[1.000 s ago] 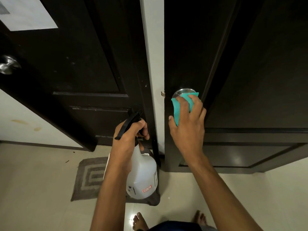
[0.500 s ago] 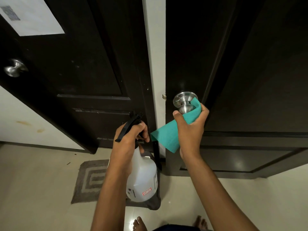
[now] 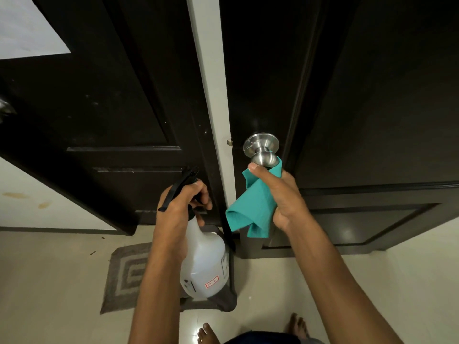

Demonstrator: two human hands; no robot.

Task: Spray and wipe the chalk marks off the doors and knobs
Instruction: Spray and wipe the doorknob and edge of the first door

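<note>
Pinching teal cloth (image 3: 250,209), right hand (image 3: 280,194) touches knob (image 3: 263,155) underside.

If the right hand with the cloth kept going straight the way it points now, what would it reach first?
Most likely the silver door knob: the right hand holds the teal cloth just beneath it, the cloth's top edge already at the knob. Behind that is the dark door.

Left door's knob (image 3: 4,109) cut by the frame edge — bottle label (image 3: 211,285) too small to read.
</note>
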